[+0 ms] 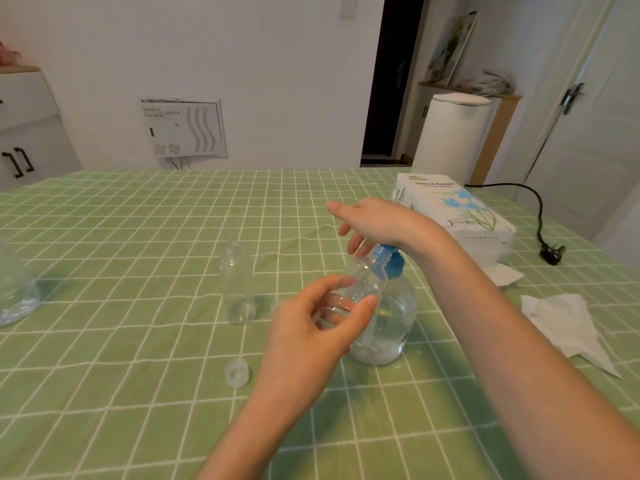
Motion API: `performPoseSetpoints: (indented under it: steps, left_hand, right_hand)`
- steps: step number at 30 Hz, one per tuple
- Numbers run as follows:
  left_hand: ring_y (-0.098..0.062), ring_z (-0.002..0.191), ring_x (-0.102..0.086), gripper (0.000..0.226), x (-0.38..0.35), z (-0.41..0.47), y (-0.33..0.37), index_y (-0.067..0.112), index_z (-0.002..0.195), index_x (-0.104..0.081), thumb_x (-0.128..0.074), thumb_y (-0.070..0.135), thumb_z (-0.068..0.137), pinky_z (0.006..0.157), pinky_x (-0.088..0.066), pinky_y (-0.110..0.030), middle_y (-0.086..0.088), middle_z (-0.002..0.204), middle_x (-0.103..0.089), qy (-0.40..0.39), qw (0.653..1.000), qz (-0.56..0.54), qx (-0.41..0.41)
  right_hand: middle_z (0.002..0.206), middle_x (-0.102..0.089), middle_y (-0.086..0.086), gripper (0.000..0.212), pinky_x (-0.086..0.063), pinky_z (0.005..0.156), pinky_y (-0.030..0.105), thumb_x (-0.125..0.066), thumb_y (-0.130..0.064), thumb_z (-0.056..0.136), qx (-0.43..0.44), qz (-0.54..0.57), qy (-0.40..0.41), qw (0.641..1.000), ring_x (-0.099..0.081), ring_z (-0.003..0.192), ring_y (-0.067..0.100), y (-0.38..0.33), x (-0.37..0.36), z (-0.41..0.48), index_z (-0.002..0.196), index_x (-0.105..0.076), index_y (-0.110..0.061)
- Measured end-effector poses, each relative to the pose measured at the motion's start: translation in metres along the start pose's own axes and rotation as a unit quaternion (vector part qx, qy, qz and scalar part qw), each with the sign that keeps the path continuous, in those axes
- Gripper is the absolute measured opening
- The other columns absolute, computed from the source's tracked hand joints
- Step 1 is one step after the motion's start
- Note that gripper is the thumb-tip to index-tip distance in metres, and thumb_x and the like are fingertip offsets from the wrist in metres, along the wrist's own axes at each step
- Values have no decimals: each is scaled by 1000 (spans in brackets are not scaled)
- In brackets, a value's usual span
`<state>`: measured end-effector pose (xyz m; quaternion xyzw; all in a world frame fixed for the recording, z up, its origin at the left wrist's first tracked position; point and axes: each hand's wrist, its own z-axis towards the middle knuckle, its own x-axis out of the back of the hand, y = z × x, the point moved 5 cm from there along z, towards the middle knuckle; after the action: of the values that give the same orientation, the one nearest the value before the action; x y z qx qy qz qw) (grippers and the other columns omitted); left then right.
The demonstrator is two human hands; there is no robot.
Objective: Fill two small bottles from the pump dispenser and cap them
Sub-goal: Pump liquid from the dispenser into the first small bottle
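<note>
**As things stand now: surface, room, clutter**

Surface: table (138,220) under a green checked cloth, slightly wrinkled.

Room behind the pump dispenser (391,327): white wall, vented wall panel (183,128), dark doorway (391,81), white bin (450,140), white door (595,133).

Left of the dispenser: second bottle (239,285), upright, uncapped, standing apart. A cap (237,370) lies nearer us.

Right of it: tissue pack (457,209), loose tissues (568,327), black plug (550,254).

Our left hand (311,327) has thumb and fingers curled round the held bottle (363,285), which is tilted with its mouth up at the blue pump head (393,263).

Our right hand (374,220) lies over the pump head, fingers straight and loose, gripping nothing. Contact is hidden under the wrist.

Our left hand and the held bottle block the dispenser's left side.
</note>
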<state>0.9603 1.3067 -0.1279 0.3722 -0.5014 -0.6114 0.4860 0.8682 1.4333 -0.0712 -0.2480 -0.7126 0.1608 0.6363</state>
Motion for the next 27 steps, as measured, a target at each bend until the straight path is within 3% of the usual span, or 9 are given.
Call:
performPoseSetpoints:
  steps: [12, 17, 21, 24, 27]
  left_hand:
    - [-25, 67, -63, 45, -2, 1, 6, 30, 95, -68, -65, 52, 56, 51, -50, -17, -4, 79, -69, 0, 1000, -7, -6]
    - [-9, 58, -60, 40, -1, 0, 2, 31, 92, -68, -65, 52, 57, 50, -48, -15, -1, 77, -70, -5, 1000, -1, -7]
    - [-8, 57, -60, 45, 1, 0, -1, 31, 93, -68, -66, 54, 55, 50, -48, -15, 1, 73, -69, 1, 1000, -3, 2]
    - [-8, 57, -60, 43, 0, -1, 0, 31, 92, -68, -66, 53, 55, 49, -47, -15, 4, 70, -68, 0, 1000, -12, 1]
    - [-9, 58, -60, 39, -1, 1, 3, 31, 93, -68, -67, 49, 58, 50, -48, -15, 0, 71, -68, 0, 1000, -17, -2]
  right_hand:
    - [97, -71, 11, 58, -48, 93, 40, -31, -55, 97, 5, -6, -4, 1000, -66, 96, 27, -6, 7, 0, 107, -63, -8]
    - [104, -70, 13, 65, -47, 92, 37, -31, -56, 97, -5, -17, -9, 1000, -64, 100, 29, -1, -1, 2, 128, -53, -4]
    - [103, -70, 11, 67, -45, 89, 36, -30, -57, 96, -7, -20, -9, 1000, -64, 99, 28, -1, -3, 2, 135, -48, -5]
    - [103, -70, 12, 67, -46, 84, 34, -31, -57, 96, -2, -9, 3, 1000, -65, 97, 28, -2, 0, -1, 135, -47, -5]
    - [99, -71, 13, 64, -44, 64, 29, -31, -55, 97, 5, -12, 17, 1000, -67, 93, 27, -6, 7, -1, 128, -52, -3]
